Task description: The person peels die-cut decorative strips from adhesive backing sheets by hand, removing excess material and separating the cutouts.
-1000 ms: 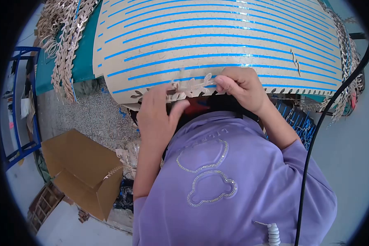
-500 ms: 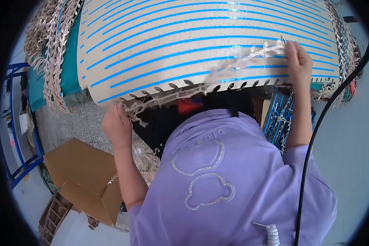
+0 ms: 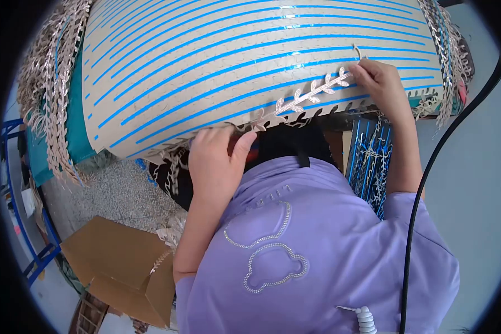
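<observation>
A pale pink leaf-shaped trim strip (image 3: 309,96) runs slantwise over the front edge of a cream sheet (image 3: 167,100) printed with blue lines. My right hand (image 3: 379,84) pinches its upper right end between thumb and fingers, and a short tip pokes up beyond them. At the strip's lower left end is my left hand (image 3: 214,158), against the sheet's edge. Its thumb stands apart from its fingers, near the strip, and the fingertips are partly hidden. Leaf-shaped cutouts line the front edge of the sheet.
Bunches of leaf trim (image 3: 61,106) hang at the left over a teal cover (image 3: 75,133), with more trim (image 3: 456,61) at the right. Blue-and-white strips (image 3: 370,158) lie below the sheet. An open cardboard box (image 3: 114,250) stands lower left. A black cable (image 3: 423,206) crosses the right side.
My left hand has moved right and its thumb has spread from the fingers. My right hand has come slightly left and down, still pinching the strip. The view has shifted.
</observation>
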A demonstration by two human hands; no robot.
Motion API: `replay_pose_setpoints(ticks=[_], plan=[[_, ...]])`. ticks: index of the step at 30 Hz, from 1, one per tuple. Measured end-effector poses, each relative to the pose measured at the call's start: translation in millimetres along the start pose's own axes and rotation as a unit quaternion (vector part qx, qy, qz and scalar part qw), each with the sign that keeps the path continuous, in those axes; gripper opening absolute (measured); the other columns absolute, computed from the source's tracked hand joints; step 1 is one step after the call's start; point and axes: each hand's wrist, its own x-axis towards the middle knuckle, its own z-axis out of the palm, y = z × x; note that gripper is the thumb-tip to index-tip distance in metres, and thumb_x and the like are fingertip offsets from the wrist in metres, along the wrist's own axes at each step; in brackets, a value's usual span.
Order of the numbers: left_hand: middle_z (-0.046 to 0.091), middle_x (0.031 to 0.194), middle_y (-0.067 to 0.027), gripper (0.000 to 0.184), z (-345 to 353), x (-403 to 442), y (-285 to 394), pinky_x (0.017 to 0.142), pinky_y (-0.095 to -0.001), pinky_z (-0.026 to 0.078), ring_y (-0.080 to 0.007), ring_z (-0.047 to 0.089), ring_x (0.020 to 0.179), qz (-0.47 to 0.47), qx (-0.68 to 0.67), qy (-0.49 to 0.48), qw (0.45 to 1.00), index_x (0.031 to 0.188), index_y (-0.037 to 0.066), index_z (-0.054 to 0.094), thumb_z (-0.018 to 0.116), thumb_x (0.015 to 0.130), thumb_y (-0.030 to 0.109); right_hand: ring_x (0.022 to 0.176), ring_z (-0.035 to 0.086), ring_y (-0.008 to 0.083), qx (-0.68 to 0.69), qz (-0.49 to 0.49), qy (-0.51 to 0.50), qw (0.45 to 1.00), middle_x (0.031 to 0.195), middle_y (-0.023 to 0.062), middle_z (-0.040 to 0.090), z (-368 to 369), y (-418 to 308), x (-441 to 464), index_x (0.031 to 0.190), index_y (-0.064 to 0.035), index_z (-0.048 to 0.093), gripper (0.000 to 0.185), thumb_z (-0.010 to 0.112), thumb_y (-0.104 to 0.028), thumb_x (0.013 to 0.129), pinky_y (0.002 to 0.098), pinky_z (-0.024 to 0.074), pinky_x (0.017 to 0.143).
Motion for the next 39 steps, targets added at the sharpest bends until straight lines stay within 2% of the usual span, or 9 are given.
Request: replay_pose_setpoints(ticks=[3,7,9,11,13,20,32,35,39], plan=[[0.061,0.072,-0.0091,0.024,-1.7,4.2,15.5,0.065,-0.037,0.044,-0.0258,0.058,0.075,-0.114,-0.093,-0.055,0.988,0.078,0.004,0.065,0.061,0.083,0.027,0.063,0.051,0.0184,-0.09,-0.002,-0.019,0.996,0.072,0.0081,0.057,-1.3,-8.4,-0.7,0.08,0.0003,0.057,0.02,0.058,-0.018,0.086,0.0283,0.0395,0.054],[0.061,0.066,-0.0088,0.026,11.2,7.7,22.6,0.058,-0.0327,0.045,-0.0244,0.057,0.061,-0.216,-0.187,-0.105,0.953,0.074,0.002,0.065,0.059,0.085,0.025,0.083,0.057,0.0256,-0.227,-0.196,0.249,0.921,0.093,0.0106,0.06,5.2,-33.0,0.2,0.092,-0.0053,0.06,0.013,0.059,-0.015,0.084,0.0323,0.046,0.067],[0.061,0.067,-0.0091,0.025,15.5,6.6,20.1,0.057,-0.0311,0.044,-0.0231,0.056,0.059,-0.198,-0.205,-0.083,0.955,0.076,0.001,0.065,0.058,0.086,0.024,0.098,0.054,0.0281,-0.089,-0.273,0.261,0.922,0.107,0.0127,0.056,3.6,-61.0,-1.6,0.101,-0.0081,0.058,0.02,0.06,-0.016,0.082,0.0364,0.0442,0.083],[0.061,0.068,-0.0098,0.023,20.1,3.6,18.0,0.054,-0.028,0.044,-0.0205,0.055,0.053,-0.165,-0.242,-0.04,0.955,0.081,0.0,0.064,0.057,0.088,0.021,0.094,0.054,0.0289,0.016,-0.368,0.171,0.914,0.098,0.0132,0.058,26.8,-94.4,-10.9,0.094,-0.0048,0.058,0.022,0.061,-0.022,0.081,0.0375,0.0446,0.078],[0.061,0.067,-0.0093,0.022,21.8,-6.4,17.6,0.055,-0.0272,0.043,-0.0182,0.055,0.054,-0.17,-0.264,-0.035,0.949,0.083,0.0,0.064,0.056,0.088,0.02,0.085,0.057,0.0285,-0.071,-0.361,-0.11,0.924,0.084,0.0118,0.058,42.2,-106.9,-14.9,0.085,-0.004,0.056,0.024,0.063,-0.027,0.079,0.0366,0.046,0.065],[0.057,0.065,-0.0053,0.018,35.8,-20.7,13.8,0.055,-0.0244,0.041,-0.009,0.051,0.059,-0.244,-0.328,-0.073,0.91,0.085,-0.001,0.061,0.052,0.09,0.013,0.068,0.058,0.0286,-0.015,-0.323,-0.08,0.943,0.071,0.0093,0.057,71.5,-80.6,-28.0,0.08,-0.0056,0.053,0.025,0.062,-0.029,0.079,0.0382,0.0443,0.056],[0.049,0.065,0.0,0.02,34.5,-19.0,-29.0,0.045,-0.0183,0.028,-0.0037,0.038,0.051,-0.129,-0.408,-0.15,0.891,0.097,0.003,0.056,0.046,0.094,0.02,0.067,0.058,0.0307,-0.025,-0.199,-0.05,0.978,0.071,0.0096,0.058,30.6,-31.5,-29.3,0.081,-0.0079,0.057,0.018,0.061,-0.025,0.081,0.0381,0.0441,0.056],[0.053,0.068,-0.0032,0.031,19.3,-7.3,-3.6,0.044,-0.0188,0.03,-0.0071,0.042,0.051,-0.258,-0.578,-0.269,0.725,0.095,0.001,0.055,0.048,0.094,0.031,0.067,0.057,0.0311,0.009,-0.171,-0.028,0.985,0.07,0.0103,0.057,41.8,-37.9,-35.4,0.08,-0.0071,0.057,0.02,0.061,-0.027,0.081,0.0382,0.0436,0.055],[0.055,0.073,-0.0053,0.039,33.0,13.6,-3.4,0.041,-0.0176,0.027,-0.0064,0.042,0.05,-0.263,-0.73,-0.24,0.584,0.103,0.001,0.052,0.045,0.095,0.038,0.066,0.057,0.0314,0.049,-0.166,-0.025,0.985,0.068,0.0108,0.057,43.2,-58.4,-43.2,0.079,-0.0065,0.056,0.022,0.061,-0.028,0.082,0.0382,0.0432,0.055]])
